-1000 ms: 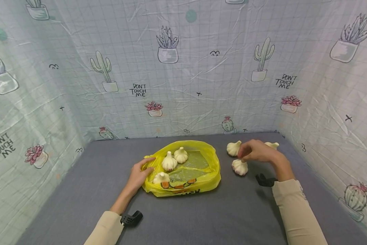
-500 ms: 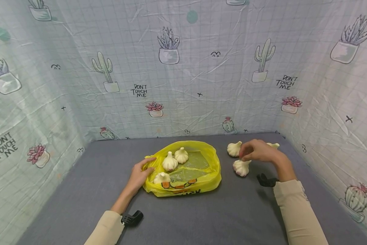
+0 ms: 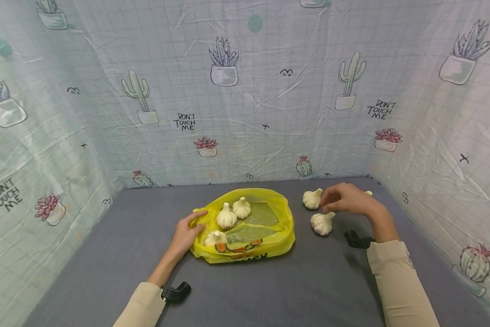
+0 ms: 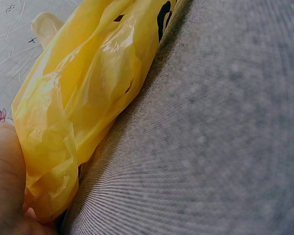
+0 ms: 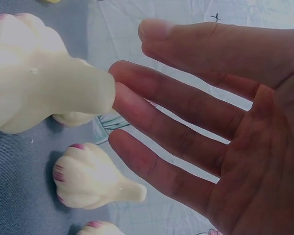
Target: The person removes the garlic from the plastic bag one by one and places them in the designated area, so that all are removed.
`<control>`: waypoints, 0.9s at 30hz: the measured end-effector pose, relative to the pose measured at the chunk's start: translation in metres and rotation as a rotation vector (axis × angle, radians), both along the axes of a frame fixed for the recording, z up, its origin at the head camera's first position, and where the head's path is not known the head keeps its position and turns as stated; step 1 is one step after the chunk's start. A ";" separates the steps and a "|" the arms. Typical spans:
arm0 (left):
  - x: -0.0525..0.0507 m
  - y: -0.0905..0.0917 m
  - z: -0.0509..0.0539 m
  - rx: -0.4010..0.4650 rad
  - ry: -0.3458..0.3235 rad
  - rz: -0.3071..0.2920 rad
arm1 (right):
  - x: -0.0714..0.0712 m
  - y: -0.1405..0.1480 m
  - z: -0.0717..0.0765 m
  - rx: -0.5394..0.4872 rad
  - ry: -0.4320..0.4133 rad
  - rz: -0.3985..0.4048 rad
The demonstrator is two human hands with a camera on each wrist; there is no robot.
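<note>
In the head view a yellow plastic bag [image 3: 284, 227] lies with its mouth spread, holding three garlic bulbs [image 3: 226, 217] in its left part. My left hand [image 3: 185, 234] grips the bag's left rim; the left wrist view shows the thumb [image 4: 5, 171] against the yellow plastic [image 4: 88, 103]. My right hand [image 3: 348, 200] hovers over the nearest loose garlic bulb [image 3: 321, 224], its fingers loosely bent and holding nothing. In the right wrist view a gap parts the thumb from the fingers, and this bulb [image 5: 29, 78] sits beside the fingertips.
Another garlic bulb [image 3: 312, 199] lies just behind the nearest one. A further bulb [image 3: 368, 193] is mostly hidden behind the right hand. Grey cloth [image 3: 245, 295] covers the table, and a cactus-print curtain [image 3: 245, 104] encloses the back and sides.
My right hand has risen slightly and shifted a little right, its fingers coming off the nearest garlic bulb. That bulb's stem now leans more to the right. The left hand and bag stay put.
</note>
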State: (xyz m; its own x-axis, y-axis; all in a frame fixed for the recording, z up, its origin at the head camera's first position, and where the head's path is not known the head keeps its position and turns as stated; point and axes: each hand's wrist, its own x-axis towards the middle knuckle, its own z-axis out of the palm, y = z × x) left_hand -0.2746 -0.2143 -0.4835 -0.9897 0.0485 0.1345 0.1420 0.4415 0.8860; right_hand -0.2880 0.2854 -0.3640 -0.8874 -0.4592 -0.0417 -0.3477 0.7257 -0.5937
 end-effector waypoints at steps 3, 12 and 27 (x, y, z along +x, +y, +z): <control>-0.001 -0.001 -0.001 -0.001 0.000 0.003 | 0.002 -0.001 0.002 -0.003 0.007 -0.007; 0.000 0.000 0.000 -0.004 -0.006 0.020 | 0.005 -0.005 0.008 0.014 0.046 -0.011; -0.001 -0.001 -0.001 0.007 0.007 -0.003 | 0.011 -0.018 0.015 0.002 0.078 0.003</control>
